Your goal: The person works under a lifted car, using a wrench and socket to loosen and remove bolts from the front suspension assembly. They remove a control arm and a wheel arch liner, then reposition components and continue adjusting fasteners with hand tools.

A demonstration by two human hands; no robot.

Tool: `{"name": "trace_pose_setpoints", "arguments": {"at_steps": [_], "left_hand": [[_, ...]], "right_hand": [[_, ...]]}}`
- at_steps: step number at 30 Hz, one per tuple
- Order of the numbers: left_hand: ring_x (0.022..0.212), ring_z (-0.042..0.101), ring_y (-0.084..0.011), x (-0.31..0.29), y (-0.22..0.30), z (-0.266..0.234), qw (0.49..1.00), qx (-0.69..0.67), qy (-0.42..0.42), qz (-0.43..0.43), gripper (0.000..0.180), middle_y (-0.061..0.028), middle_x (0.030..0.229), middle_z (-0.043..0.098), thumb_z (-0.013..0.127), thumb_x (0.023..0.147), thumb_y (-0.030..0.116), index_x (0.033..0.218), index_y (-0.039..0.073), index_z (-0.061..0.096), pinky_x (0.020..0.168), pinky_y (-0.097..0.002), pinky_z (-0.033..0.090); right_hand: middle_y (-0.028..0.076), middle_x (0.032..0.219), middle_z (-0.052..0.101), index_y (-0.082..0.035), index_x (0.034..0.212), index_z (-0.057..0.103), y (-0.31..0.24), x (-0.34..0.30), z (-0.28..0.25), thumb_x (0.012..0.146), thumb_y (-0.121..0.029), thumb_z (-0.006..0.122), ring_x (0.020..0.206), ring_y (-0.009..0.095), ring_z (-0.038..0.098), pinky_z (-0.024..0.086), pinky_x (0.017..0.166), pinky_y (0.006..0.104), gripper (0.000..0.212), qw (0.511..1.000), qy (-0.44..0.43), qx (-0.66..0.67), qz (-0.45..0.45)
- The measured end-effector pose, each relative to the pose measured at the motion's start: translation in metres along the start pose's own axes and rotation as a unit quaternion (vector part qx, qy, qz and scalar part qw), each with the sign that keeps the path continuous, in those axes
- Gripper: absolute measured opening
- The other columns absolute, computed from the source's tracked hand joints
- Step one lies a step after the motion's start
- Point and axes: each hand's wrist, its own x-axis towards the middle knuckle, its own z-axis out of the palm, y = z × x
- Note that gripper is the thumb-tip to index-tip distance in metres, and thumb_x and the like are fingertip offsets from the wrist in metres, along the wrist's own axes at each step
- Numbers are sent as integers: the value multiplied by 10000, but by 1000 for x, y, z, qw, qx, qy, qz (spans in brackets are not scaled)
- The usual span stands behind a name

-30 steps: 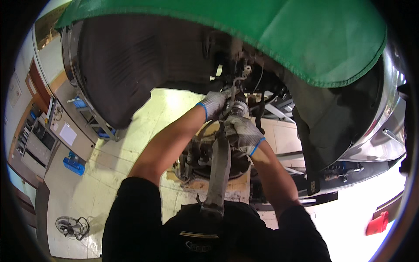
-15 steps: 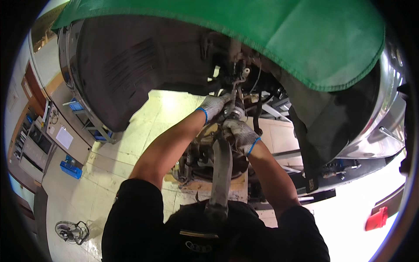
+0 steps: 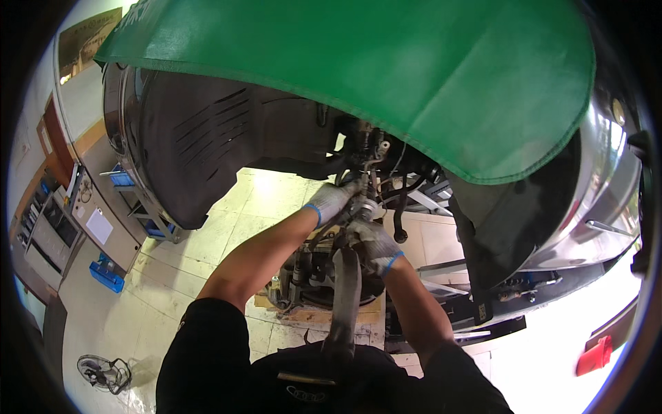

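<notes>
1. At the centre of the view is a metal joint with a pale ringed collar, in line with the parts hanging inside a car's open wheel well.
2. My left hand, in a grey-white glove with a blue cuff, lies at the joint's 9 o'clock side, its fingers reaching in among the parts.
3. My right hand, gloved alike, is at the joint's 5 o'clock, fingers bent inward just below the collar.
4. My fingertips are hidden by the gloves and metal, so I cannot tell how far either grip is closed or exactly what it has hold of.
5. A long grey metal arm runs from beside my right hand toward 6 o'clock and my chest. Beneath it, a dark mechanical assembly sits above a wooden board.
6. A green cover drapes across 12 o'clock, with the black wheel-arch liner at 10.
7. Farther out are a trolley with blue trays at 9 o'clock, a floor fan at 8 and a red bucket at 4.
</notes>
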Motion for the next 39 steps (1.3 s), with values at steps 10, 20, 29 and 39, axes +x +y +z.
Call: {"name": "trace_pose_setpoints", "arguments": {"at_steps": [10, 20, 29, 39], "left_hand": [[1095, 673, -331, -1, 0, 4, 986, 81, 105, 96, 971, -274, 1140, 707, 666, 803, 754, 1199, -133, 657, 948, -402, 508], [801, 707, -187, 6, -18, -1, 978, -184, -96, 15, 550, -97, 998, 738, 608, 964, 556, 1163, 54, 713, 716, -320, 577], [994, 705, -332, -114, -65, -55, 947, -305, 80, 60, 620, -231, 1212, 666, 686, 949, 409, 1397, 18, 510, 867, -431, 584], [798, 728, -352, -238, -239, -94, 865, -430, 257, -10, 165, -188, 911, 705, 604, 1006, 217, 1064, 63, 600, 689, -441, 617]], "right_hand": [[39, 928, 683, -46, 1035, 688, 0, 1, 7, 932, -144, 601, 798, 148, 608, 505, 728, 306, 167, 999, -17, 33, 21], [51, 856, 654, -59, 1037, 658, 24, -9, 41, 840, -72, 687, 804, 165, 655, 523, 675, 314, 200, 664, 42, 612, 427], [132, 958, 700, -68, 1084, 668, 26, -13, 47, 832, 13, 675, 881, 249, 691, 551, 758, 337, 264, 966, -59, 162, 192], [156, 1034, 709, -82, 1096, 696, 18, -4, 36, 827, -34, 711, 983, 318, 696, 555, 846, 352, 274, 988, -103, 50, 101]]}}
